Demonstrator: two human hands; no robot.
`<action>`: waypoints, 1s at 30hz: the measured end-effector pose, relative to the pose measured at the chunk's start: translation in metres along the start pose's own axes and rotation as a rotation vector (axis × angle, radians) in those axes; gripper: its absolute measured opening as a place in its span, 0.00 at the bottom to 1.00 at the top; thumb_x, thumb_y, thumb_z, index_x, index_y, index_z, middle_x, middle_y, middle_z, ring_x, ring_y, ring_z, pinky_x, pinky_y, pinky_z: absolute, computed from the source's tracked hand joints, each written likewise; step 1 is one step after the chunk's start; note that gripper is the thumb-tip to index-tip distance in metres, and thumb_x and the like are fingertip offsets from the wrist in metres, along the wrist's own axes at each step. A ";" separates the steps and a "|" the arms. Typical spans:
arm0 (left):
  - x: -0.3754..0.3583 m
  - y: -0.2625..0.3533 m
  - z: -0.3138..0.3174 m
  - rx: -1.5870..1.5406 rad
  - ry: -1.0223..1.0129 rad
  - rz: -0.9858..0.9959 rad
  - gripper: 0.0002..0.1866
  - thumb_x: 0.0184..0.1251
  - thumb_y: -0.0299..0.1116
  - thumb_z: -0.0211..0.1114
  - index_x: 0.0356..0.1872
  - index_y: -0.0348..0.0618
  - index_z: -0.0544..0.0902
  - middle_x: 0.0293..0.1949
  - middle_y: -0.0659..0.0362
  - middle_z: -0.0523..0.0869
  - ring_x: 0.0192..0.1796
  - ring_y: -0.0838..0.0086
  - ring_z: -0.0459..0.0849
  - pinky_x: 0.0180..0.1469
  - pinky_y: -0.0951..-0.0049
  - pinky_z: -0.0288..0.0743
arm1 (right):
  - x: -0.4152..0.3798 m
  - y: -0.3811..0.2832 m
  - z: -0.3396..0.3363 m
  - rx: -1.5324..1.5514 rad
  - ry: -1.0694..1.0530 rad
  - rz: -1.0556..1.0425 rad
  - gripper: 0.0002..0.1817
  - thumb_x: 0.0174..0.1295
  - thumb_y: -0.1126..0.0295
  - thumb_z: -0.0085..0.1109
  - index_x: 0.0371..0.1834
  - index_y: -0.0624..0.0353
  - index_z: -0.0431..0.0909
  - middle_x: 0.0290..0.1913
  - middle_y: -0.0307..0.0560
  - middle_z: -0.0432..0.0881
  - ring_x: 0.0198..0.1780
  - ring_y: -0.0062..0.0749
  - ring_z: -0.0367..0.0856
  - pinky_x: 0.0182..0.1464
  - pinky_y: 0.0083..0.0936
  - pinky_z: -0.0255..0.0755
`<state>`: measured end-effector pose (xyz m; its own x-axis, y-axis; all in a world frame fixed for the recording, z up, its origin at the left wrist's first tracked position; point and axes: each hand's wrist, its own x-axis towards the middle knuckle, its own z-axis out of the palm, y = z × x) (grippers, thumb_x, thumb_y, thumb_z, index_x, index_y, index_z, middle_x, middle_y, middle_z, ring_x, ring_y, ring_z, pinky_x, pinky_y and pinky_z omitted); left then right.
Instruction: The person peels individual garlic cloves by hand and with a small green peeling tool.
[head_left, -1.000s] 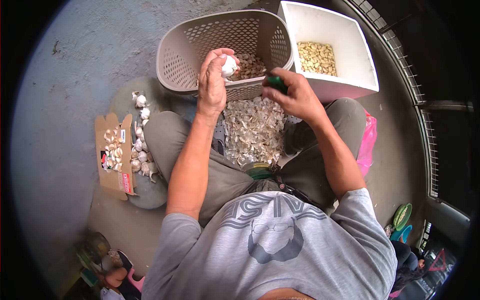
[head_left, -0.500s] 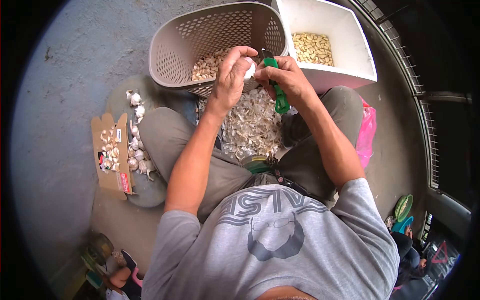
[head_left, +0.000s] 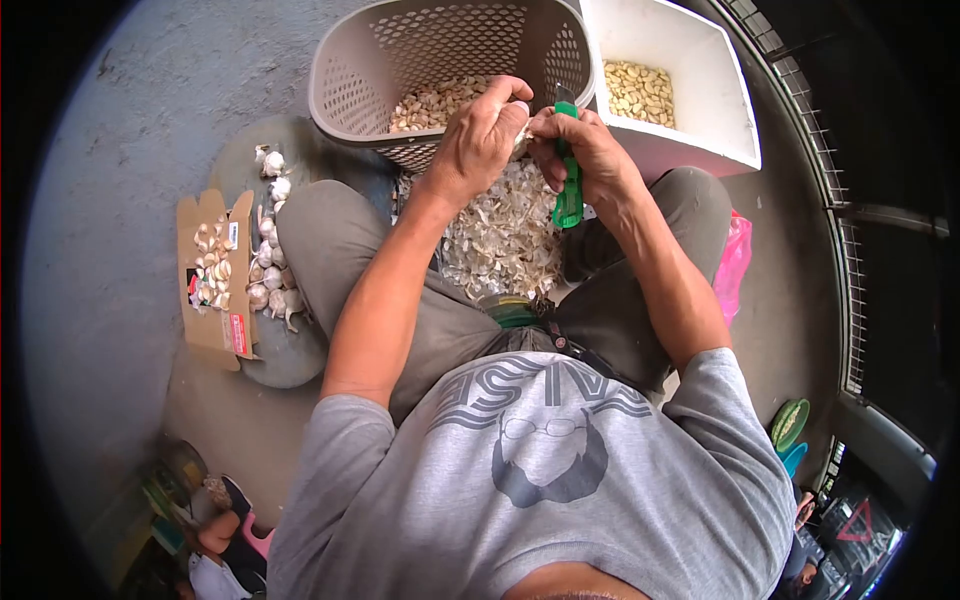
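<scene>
My left hand (head_left: 478, 145) is closed round a pale garlic piece (head_left: 520, 145), mostly hidden by the fingers. Beside it, my right hand (head_left: 592, 150) grips a green knife (head_left: 568, 200), blade pointing away from me, while its thumb and finger touch the garlic. Both hands are over the near rim of a perforated basket (head_left: 345, 115) that holds unpeeled cloves (head_left: 435, 102). Below them lies a heap of garlic skins (head_left: 505, 240) between my legs.
A white foam box (head_left: 690, 50) holds peeled cloves (head_left: 640, 92). At left, cardboard (head_left: 207, 335) with cloves and several garlic bulbs (head_left: 268, 255) rest on a round surface. A pink bag (head_left: 735, 260) lies right. Other people are at both lower corners.
Both hands have come closer together and the garlic is now more covered by the fingers. The knife is more upright. The camera view has shifted slightly.
</scene>
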<state>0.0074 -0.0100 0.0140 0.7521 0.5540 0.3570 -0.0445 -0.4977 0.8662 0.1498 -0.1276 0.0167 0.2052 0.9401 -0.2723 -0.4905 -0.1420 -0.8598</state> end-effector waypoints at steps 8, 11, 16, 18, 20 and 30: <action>-0.002 -0.025 0.005 -0.345 -0.041 -0.197 0.18 0.76 0.40 0.51 0.51 0.35 0.81 0.36 0.59 0.85 0.35 0.77 0.84 0.38 0.76 0.75 | -0.013 -0.028 -0.012 -0.409 -0.084 -0.225 0.09 0.68 0.67 0.66 0.32 0.59 0.82 0.21 0.33 0.76 0.16 0.15 0.70 0.20 0.19 0.63; -0.001 -0.027 0.000 -0.615 -0.026 -0.162 0.19 0.75 0.41 0.51 0.50 0.36 0.82 0.38 0.59 0.86 0.35 0.77 0.84 0.38 0.75 0.79 | -0.014 -0.025 -0.009 -0.622 -0.229 -0.237 0.08 0.64 0.76 0.72 0.43 0.64 0.83 0.30 0.36 0.82 0.31 0.16 0.79 0.31 0.20 0.73; -0.003 -0.018 0.006 -0.849 0.033 -0.474 0.18 0.77 0.44 0.52 0.52 0.41 0.82 0.38 0.60 0.86 0.33 0.77 0.84 0.33 0.73 0.78 | -0.013 -0.016 0.010 -0.729 -0.025 -0.409 0.13 0.63 0.79 0.71 0.49 0.65 0.80 0.42 0.45 0.85 0.44 0.24 0.85 0.44 0.27 0.80; -0.005 -0.017 0.008 -0.946 0.008 -0.529 0.18 0.77 0.44 0.52 0.52 0.43 0.82 0.38 0.61 0.86 0.32 0.78 0.83 0.30 0.74 0.76 | -0.015 -0.017 0.023 -0.843 0.031 -0.545 0.12 0.63 0.79 0.70 0.48 0.65 0.80 0.42 0.48 0.85 0.42 0.27 0.85 0.43 0.28 0.79; -0.008 -0.021 0.008 -1.037 -0.034 -0.526 0.17 0.78 0.45 0.52 0.52 0.44 0.82 0.37 0.62 0.85 0.31 0.79 0.81 0.27 0.76 0.73 | -0.007 -0.011 0.017 -0.869 -0.001 -0.650 0.11 0.63 0.80 0.68 0.47 0.67 0.80 0.38 0.49 0.83 0.40 0.32 0.85 0.40 0.30 0.78; -0.006 -0.008 0.014 -1.083 -0.025 -0.692 0.14 0.78 0.42 0.54 0.47 0.44 0.82 0.31 0.62 0.83 0.25 0.76 0.81 0.20 0.76 0.67 | -0.004 -0.012 0.013 -0.591 0.084 -0.355 0.06 0.68 0.75 0.64 0.42 0.65 0.79 0.28 0.42 0.79 0.28 0.23 0.78 0.30 0.27 0.73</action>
<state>0.0124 -0.0186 -0.0001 0.8441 0.4601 -0.2752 -0.1420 0.6868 0.7128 0.1439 -0.1259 0.0341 0.3448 0.9370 0.0568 0.1567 0.0022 -0.9876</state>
